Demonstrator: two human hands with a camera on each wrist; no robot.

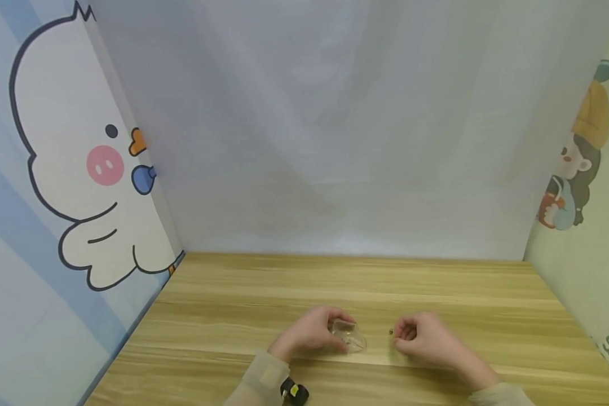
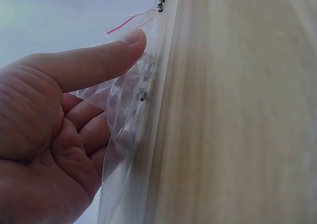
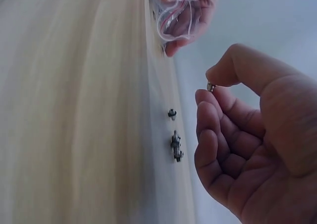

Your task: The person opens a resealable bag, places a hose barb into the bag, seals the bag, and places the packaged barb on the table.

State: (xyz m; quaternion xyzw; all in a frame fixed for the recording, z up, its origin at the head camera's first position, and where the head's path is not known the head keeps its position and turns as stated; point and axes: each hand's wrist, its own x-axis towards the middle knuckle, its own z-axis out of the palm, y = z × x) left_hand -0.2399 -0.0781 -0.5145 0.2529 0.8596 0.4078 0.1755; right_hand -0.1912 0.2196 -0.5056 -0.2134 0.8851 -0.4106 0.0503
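Observation:
My left hand (image 1: 314,331) holds a clear plastic zip bag (image 1: 352,338) by its mouth, thumb on one side and fingers on the other. In the left wrist view a red seal line runs along the bag (image 2: 116,130), and a small shiny metal piece (image 2: 142,95) shows through the film. My right hand (image 3: 247,120) pinches a tiny metal piece (image 3: 210,87) between thumb and index fingertip, the other fingers curled. Beside that hand more small dark metal pieces, screw-like in shape, lie on the table: a single piece (image 3: 172,114) and a small cluster (image 3: 176,145).
The wood-grain table (image 1: 233,287) ends at a pale back sheet (image 1: 335,141). Printed side panels stand left and right, one with a white cartoon duck (image 1: 66,113). A black device (image 1: 295,391) is strapped at the left wrist, below a sheer sleeve (image 1: 266,372).

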